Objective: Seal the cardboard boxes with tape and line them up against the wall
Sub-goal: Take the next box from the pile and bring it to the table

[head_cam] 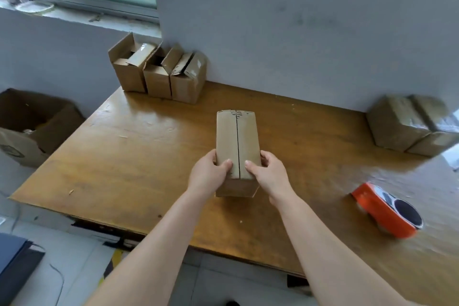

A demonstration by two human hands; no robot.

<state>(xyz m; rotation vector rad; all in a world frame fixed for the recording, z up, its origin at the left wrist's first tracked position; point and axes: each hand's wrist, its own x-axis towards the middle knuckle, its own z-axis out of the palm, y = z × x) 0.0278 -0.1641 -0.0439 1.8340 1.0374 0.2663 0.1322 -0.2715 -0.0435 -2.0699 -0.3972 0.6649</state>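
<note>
At mid-table, a narrow cardboard box [237,141] stands with its flaps folded shut, untaped. Left hand [208,174] and right hand [269,174] grip its near end, thumbs on top. An orange tape dispenser [387,210] lies well right; three open boxes [159,74] line the wall.

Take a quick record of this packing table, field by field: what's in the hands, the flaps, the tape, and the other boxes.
held: brown cardboard box, flaps closed, no tape visible on the centre seam
left: left hand grips the box's near left corner, thumb on top
right: right hand grips the near right corner, thumb on top
tape: orange tape dispenser lies on the wooden table, right of the hands, untouched
back left: three open-flapped cardboard boxes in a row at the wall
back right: taped cardboard boxes at the wall, blurred, count unclear
</note>
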